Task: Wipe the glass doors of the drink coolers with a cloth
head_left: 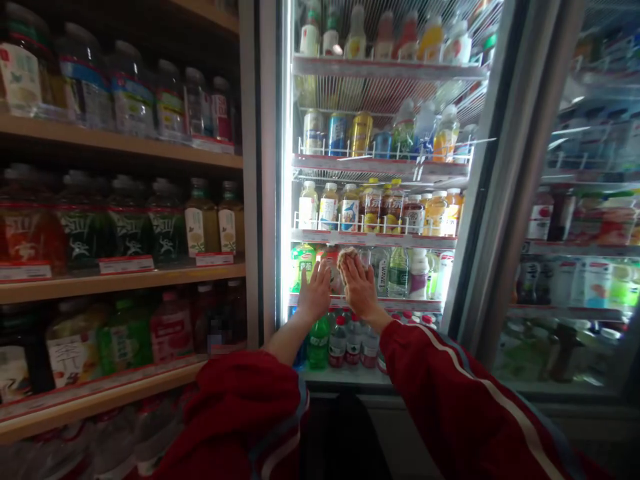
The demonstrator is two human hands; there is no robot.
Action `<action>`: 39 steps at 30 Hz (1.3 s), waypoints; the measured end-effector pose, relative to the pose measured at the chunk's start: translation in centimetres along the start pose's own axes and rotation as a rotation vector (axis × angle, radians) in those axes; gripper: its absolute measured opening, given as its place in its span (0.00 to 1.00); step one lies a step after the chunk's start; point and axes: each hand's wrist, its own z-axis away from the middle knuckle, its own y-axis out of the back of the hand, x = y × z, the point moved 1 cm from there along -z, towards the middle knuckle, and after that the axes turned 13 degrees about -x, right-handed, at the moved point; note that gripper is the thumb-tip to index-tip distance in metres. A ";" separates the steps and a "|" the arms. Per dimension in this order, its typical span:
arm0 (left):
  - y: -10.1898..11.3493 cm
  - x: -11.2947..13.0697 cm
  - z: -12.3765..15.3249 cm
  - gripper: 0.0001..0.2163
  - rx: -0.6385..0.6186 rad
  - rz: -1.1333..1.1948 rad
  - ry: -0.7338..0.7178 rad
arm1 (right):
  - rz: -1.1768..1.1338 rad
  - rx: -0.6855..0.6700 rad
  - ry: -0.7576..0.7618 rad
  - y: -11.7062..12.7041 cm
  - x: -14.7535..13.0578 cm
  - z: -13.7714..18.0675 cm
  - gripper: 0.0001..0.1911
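Note:
In the head view my left hand point(316, 291) is raised with fingers spread, palm toward the glass door point(350, 373) of a lit drinks fridge. It holds nothing. Beside it, my right hand point(359, 285) presses a bunched, light brown cloth point(346, 256) against the glass, and the cloth shows past the fingertips. Both hands are level with the fridge's fourth row of drinks. Behind them stand a green-labelled bottle point(303, 259) and a clear bottle marked WAVE point(383, 272). My fingers partly hide the bottles between these two.
Wooden shelves point(125, 273) with several rows of bottles run along the left. The fridge door's metal frame point(523, 180) rises at the right, with another glass-fronted cooler point(580, 250) past it. Small red-capped bottles point(353, 340) and a green bottle point(319, 343) stand low in the fridge.

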 end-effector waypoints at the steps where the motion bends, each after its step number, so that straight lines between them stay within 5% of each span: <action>1: 0.0 -0.3 0.1 0.29 -0.001 -0.007 -0.007 | -0.002 0.014 -0.017 0.0 -0.3 -0.3 0.32; 8: 0.2 -2.4 1.3 0.29 -0.032 -0.062 0.015 | 0.001 0.012 0.090 -1.0 -2.6 -0.3 0.31; 15: 0.4 -4.9 3.1 0.30 -0.075 -0.075 0.100 | -0.014 0.054 0.037 0.1 -4.0 -2.5 0.33; 22: 0.2 -5.4 4.0 0.28 -0.080 -0.076 0.107 | 0.004 0.024 0.156 -1.6 -6.5 -1.0 0.30; 29: 1.1 -6.1 4.7 0.29 -0.108 -0.078 0.143 | -0.047 0.034 0.143 -0.3 -7.6 -3.7 0.31; 39: 0.8 -7.4 5.3 0.29 -0.070 -0.118 0.177 | -0.058 -0.030 0.283 -1.0 -9.7 -3.3 0.31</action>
